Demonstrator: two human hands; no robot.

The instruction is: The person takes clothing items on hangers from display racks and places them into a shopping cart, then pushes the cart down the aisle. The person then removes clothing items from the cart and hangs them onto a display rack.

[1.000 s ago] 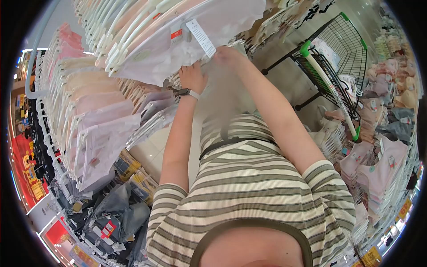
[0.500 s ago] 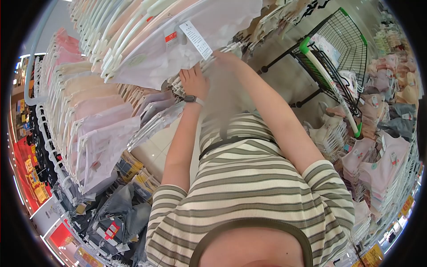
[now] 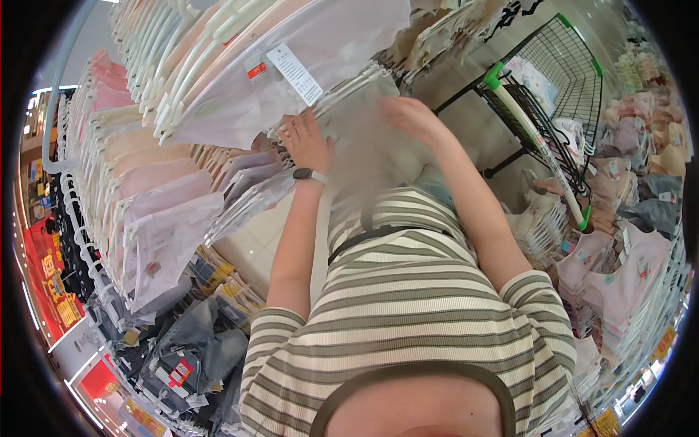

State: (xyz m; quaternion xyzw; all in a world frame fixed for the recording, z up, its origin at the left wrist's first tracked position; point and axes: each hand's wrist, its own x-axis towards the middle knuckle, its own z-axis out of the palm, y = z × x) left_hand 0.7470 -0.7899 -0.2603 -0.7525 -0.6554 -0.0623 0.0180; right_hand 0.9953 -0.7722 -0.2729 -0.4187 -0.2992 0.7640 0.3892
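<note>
Step at the hangers: we judge that we are handling the lower row of hangers (image 3: 357, 85), with our left hand (image 3: 307, 148) and right hand (image 3: 413, 120) at either end of it.
Next move: as we judge it, this calls for light fingers, since the hangers sit packed and could snag on one another.
Left hand: our fingers are spread apart, thumb out to the side, laid against the row's left end; we see nothing clamped in them.
Right hand: we have it near the row's right end, but it is blurred, and we cannot tell whether its fingers are together or pinching something.
Front garment (image 3: 342, 40): pale lilac, it hangs aslant at the near edge of the upper row, above our left hand, with a white paper tag (image 3: 294, 74).
Left wrist: we wear a watch (image 3: 303, 174) there.
Shopping cart (image 3: 537, 138): it stands well apart, beyond our right hand.
Left-hand row: pale garments (image 3: 171, 211) hang close together, apart from our hands.
</note>
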